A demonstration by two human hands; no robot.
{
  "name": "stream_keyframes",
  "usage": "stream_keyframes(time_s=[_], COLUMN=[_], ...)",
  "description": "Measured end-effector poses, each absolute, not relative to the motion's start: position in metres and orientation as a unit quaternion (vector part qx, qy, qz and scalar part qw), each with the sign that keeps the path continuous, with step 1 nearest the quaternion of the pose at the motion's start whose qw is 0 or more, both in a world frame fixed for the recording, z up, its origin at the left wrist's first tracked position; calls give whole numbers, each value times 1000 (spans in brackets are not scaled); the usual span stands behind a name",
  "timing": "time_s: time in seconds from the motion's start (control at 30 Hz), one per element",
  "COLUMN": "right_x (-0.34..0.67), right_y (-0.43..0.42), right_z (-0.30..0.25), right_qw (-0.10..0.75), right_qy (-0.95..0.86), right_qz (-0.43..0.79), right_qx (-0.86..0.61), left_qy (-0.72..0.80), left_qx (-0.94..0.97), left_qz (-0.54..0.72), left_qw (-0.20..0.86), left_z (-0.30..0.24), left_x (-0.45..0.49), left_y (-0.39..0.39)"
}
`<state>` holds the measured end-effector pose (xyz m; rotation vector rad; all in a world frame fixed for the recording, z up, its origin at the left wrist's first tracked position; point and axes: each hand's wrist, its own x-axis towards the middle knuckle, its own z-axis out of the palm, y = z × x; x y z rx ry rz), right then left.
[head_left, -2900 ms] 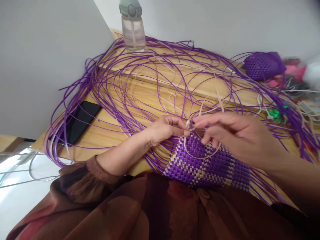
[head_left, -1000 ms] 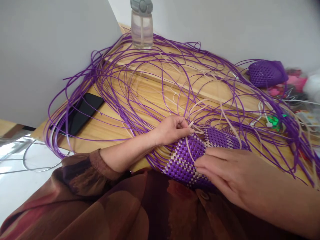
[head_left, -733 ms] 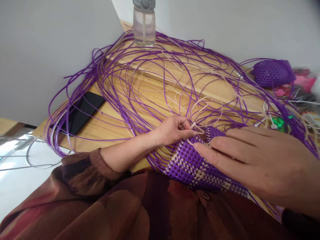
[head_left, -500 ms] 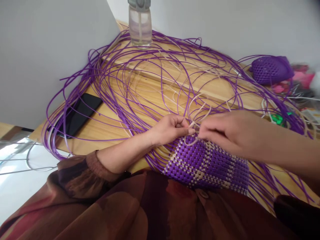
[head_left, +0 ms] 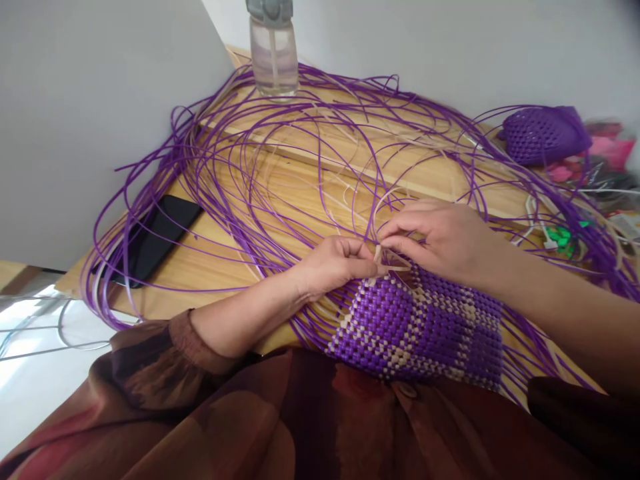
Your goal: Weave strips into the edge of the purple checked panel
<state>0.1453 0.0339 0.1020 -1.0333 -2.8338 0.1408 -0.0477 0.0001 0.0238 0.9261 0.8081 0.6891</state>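
Note:
A woven panel (head_left: 420, 330) of purple and cream plastic strips lies at the near edge of the wooden table (head_left: 210, 260), against my body. My left hand (head_left: 333, 263) is closed, pinching a cream strip (head_left: 387, 263) at the panel's top left corner. Just right of it, my right hand (head_left: 440, 240) is also closed, its fingertips gripping the same cream strip, which is folded into a small loop. Long loose purple strips (head_left: 280, 167) fan out from the panel across the table.
A clear water bottle (head_left: 273, 57) stands at the far edge. A black phone (head_left: 157, 237) lies at the left under the strips. A finished purple woven piece (head_left: 545, 133) sits far right beside pink items, cables and a green object (head_left: 560, 237). Grey walls close in behind.
My right hand came up from the panel's lower face to its top left corner and closed on the cream strip beside my left hand. The left hand stayed in place.

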Motion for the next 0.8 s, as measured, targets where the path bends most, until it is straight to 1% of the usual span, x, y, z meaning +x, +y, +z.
stream_keyframes(time_s=[0.07,0.1,0.17,0.27,0.33,0.47,0.57,0.63,0.7,0.8], right_x=[152,154,159,162,160,152,145,141,140,141], right_y=[24,18,5,-15,-26,-40,-38,-31,-23,-13], right_z=[101,100,98,98,105,122,121,113,104,95], right_qw=[131,140,115,74,86,110,128,163,188,193], right_qy=[-938,-938,-942,-934,-926,-916,-895,-861,-803,-703], right_qz=[-44,-71,-65,25,91,211,283,298,316,388], right_qx=[-319,-310,-308,-348,-355,-324,-321,-378,-468,-563], left_qy=[373,371,366,363,362,351,347,344,342,336], left_qx=[410,404,398,391,394,405,416,420,421,418], left_qz=[314,312,311,312,309,305,306,311,315,322], left_qw=[771,775,782,786,786,787,783,780,779,781], left_z=[24,24,24,22,21,18,17,17,18,20], left_x=[-47,-47,-47,-48,-49,-51,-52,-52,-52,-51], left_y=[1,1,2,4,5,7,7,7,6,5])
